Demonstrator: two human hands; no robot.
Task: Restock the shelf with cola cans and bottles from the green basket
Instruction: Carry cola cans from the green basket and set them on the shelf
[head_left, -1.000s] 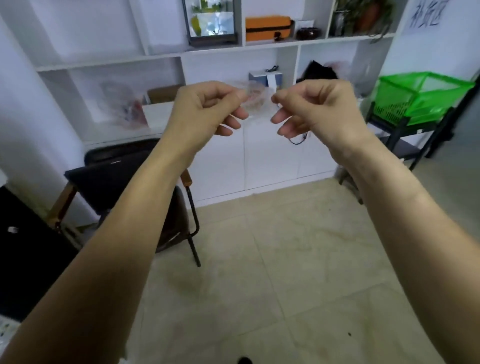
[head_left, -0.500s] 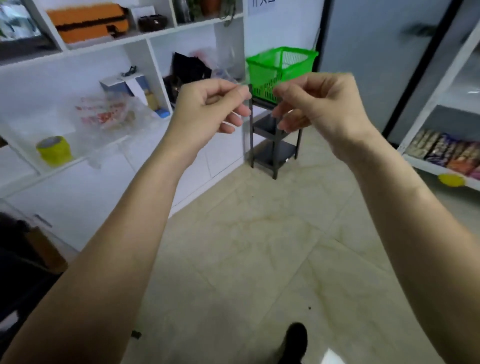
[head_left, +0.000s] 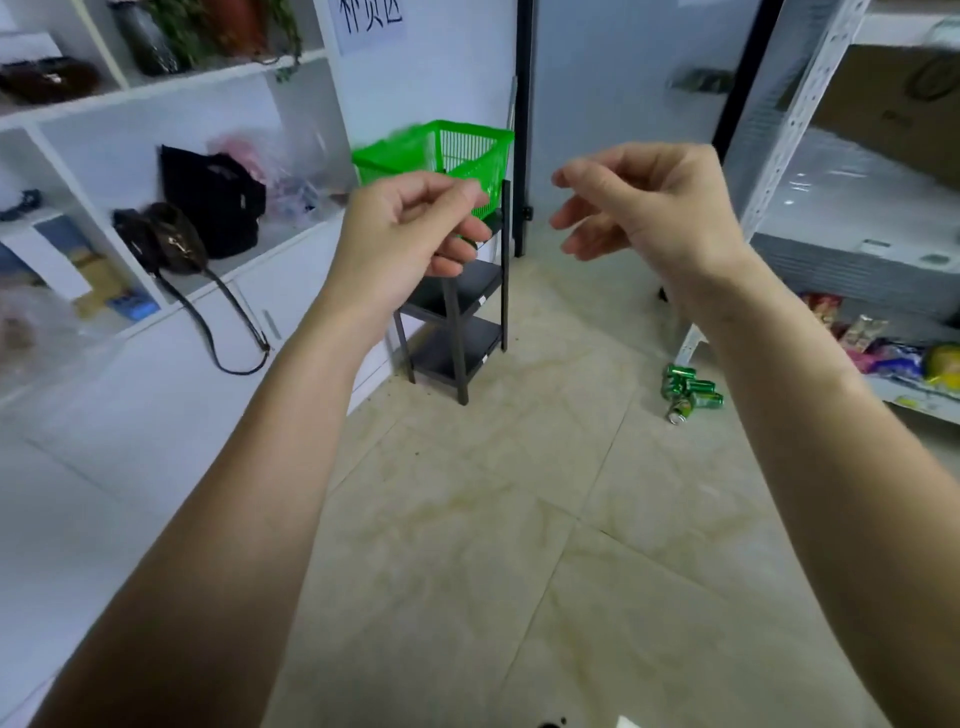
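Only the head view is given, and it looks forward and down at two raised forearms with the green basket as the fixed mark. That basket stands on top of a small black rack against the wall, and its mesh sides hide whatever lies within; no cola can or bottle shows inside it from here. The left hand hangs just in front of the basket's near wall, fingers curled with thumb against forefinger, yet nothing can be made out between them. The right hand sits to the right of the basket, apart from it, fingers loosely bent and holding nothing. Further right of the basket stands a white metal shelf, probably the one to fill, with snack packets on a low tier. Green cans lie on the floor below and right of the basket, near that shelf's foot.

Full cans would likely be stiff, smooth and fairly heavy, best wrapped round the middle; bottles probably suit a grip at the body rather than the cap.
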